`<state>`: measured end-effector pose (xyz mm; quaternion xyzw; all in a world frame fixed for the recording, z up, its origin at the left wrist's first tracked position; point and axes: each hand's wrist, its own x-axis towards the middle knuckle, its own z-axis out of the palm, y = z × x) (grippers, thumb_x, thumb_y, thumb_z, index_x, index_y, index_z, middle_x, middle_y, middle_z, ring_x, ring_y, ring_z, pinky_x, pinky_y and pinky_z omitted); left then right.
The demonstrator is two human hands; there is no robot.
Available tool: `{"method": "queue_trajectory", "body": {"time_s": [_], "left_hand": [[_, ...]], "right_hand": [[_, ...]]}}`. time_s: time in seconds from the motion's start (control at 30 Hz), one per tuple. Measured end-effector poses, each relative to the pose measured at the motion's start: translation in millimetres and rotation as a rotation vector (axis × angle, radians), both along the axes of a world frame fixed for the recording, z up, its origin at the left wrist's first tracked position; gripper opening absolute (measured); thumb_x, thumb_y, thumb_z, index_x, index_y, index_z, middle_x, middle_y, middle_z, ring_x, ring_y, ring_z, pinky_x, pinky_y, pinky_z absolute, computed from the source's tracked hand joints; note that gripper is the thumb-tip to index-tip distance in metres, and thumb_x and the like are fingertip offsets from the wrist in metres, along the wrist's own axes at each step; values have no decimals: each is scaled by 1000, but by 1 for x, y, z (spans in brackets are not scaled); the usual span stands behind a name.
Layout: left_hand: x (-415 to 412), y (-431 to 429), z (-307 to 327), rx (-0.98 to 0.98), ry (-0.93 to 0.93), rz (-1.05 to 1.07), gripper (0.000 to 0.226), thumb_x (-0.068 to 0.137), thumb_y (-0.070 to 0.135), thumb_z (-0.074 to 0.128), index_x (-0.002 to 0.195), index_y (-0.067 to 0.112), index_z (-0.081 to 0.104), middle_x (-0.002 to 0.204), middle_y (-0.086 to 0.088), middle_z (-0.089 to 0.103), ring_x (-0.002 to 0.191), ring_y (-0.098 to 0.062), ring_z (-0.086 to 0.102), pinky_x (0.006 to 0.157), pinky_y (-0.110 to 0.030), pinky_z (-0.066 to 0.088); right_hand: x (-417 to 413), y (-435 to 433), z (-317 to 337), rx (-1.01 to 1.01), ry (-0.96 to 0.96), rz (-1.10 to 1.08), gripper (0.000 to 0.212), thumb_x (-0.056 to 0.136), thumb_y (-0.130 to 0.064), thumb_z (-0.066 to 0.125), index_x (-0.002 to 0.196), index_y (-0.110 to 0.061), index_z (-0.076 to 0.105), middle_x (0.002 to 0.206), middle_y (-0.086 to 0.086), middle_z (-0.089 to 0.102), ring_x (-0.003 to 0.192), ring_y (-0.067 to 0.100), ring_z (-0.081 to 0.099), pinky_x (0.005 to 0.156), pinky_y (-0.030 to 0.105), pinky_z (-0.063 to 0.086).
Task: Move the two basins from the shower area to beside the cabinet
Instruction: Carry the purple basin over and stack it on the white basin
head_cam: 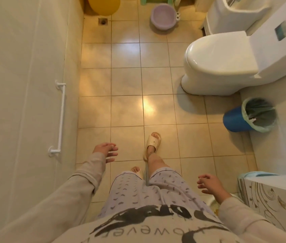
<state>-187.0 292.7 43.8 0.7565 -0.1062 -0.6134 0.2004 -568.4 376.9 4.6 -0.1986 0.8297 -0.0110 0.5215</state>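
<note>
From the head view, both hands hang empty with fingers spread: the left hand point(106, 151) near the wall rail point(60, 118), the right hand point(209, 185) beside the cabinet point(268, 195). Far across the tiled floor, the purple basin point(163, 16) sits by a green stool point(153, 0); the yellow basin point(103, 5) stands at the wall, above the drain point(103, 21).

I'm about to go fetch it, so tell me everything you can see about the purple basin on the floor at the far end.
The round, pale purple plastic basin sits upright on the beige tiled floor at the far end. It looks smooth, with a rolled rim, and appears empty. A green stool stands just behind it and a floor drain lies to its left. Neither hand touches it; both hang open, far from it.
</note>
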Motion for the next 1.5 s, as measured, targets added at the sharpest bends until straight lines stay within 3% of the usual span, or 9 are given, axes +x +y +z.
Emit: {"method": "queue_trajectory", "body": {"time_s": [0.07, 0.17, 0.53, 0.63, 0.8, 0.97, 1.17, 1.33, 1.5], "left_hand": [[1, -13, -9, 42, -29, 10, 26, 95, 8, 41, 113, 4, 59, 95, -11, 63, 69, -17, 56, 63, -30, 47], [5, -34, -19, 131, -58, 44, 32, 95, 8, 41, 121, -1, 57, 83, -6, 61, 68, -17, 55, 62, -30, 46], [15, -118, -29, 351, -158, 154, 31, 93, 6, 44, 119, -5, 57, 81, -13, 58, 57, -21, 46, 59, -29, 39], [18, -155, -34, 356, -121, 192, 30, 93, 6, 44, 118, -5, 56, 90, -16, 57, 54, -21, 43, 54, -27, 35], [26, -244, -42, 332, -157, 157, 12, 93, 9, 45, 100, 7, 55, 74, -6, 56, 60, -18, 50, 59, -28, 40], [47, -365, -49, 285, -154, 21, 10, 93, 10, 47, 98, 6, 54, 72, -6, 55, 58, -19, 48, 57, -26, 37], [64, -522, -28, 144, -202, -208, 14, 92, 8, 46, 101, 6, 56, 95, -13, 58, 57, -17, 49, 53, -27, 38], [64, -627, -9, 28, -184, -230, 12, 92, 5, 44, 98, 8, 54, 73, -5, 56, 50, -13, 53, 52, -25, 37], [57, -687, -12, 58, -165, -267, 8, 93, 9, 49, 87, 12, 54, 70, -2, 56, 29, 0, 51, 45, -18, 39]], "right_hand": [[6, -38, -5, -14, -19, 15, 19, 93, -4, 46, 106, -3, 59, 88, 13, 63, 75, 24, 60, 68, 33, 49], [17, -108, -9, -26, -52, 56, 20, 93, -5, 46, 108, -4, 59, 93, 15, 63, 79, 24, 60, 67, 33, 50], [42, -357, 10, -108, -144, 361, 24, 90, 0, 50, 111, 2, 61, 92, 15, 62, 63, 16, 55, 55, 25, 44], [42, -407, 16, -136, -173, 335, 25, 90, -2, 50, 113, 1, 60, 93, 14, 63, 65, 16, 57, 58, 25, 45], [43, -461, 10, -110, -178, 311, 22, 91, -4, 48, 110, -3, 60, 87, 8, 63, 66, 15, 57, 60, 25, 46], [48, -500, -1, -69, -119, 212, 17, 93, -6, 46, 103, -3, 60, 85, 10, 63, 67, 17, 57, 61, 27, 47], [58, -546, -1, -37, -53, 77, 14, 92, -4, 47, 95, -4, 60, 77, 9, 62, 65, 20, 57, 60, 28, 47], [58, -592, -2, -35, -47, -44, 12, 93, -6, 47, 94, -5, 60, 77, 10, 63, 65, 21, 58, 57, 27, 47], [51, -660, -11, -39, -54, -112, 9, 93, -9, 49, 95, -8, 58, 77, 8, 63, 66, 20, 59, 59, 29, 49]]}}
